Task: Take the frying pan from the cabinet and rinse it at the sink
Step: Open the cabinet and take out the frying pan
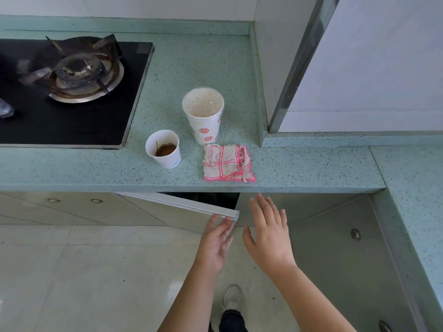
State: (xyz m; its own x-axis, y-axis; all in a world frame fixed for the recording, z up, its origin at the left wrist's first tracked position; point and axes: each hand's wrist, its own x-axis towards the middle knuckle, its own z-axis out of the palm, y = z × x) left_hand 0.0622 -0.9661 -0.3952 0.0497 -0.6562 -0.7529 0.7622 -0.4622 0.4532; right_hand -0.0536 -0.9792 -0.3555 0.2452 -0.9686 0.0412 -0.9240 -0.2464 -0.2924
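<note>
A pale cabinet door (pixel 182 203) under the green counter stands partly swung out, with a dark gap behind it. My left hand (pixel 215 243) has its fingers apart and its fingertips touch the door's free edge. My right hand (pixel 268 233) hovers open just right of that edge, in front of the neighbouring cabinet front (pixel 311 207), holding nothing. The cabinet's inside is dark, and no frying pan or sink shows.
On the green counter (pixel 72 168) stand a small paper cup (pixel 164 148) with brown liquid, a taller patterned cup (pixel 203 113) and a pink checked cloth (pixel 227 162). A black gas hob (pixel 72 121) lies at the left. Tiled floor and my shoe (pixel 233 298) are below.
</note>
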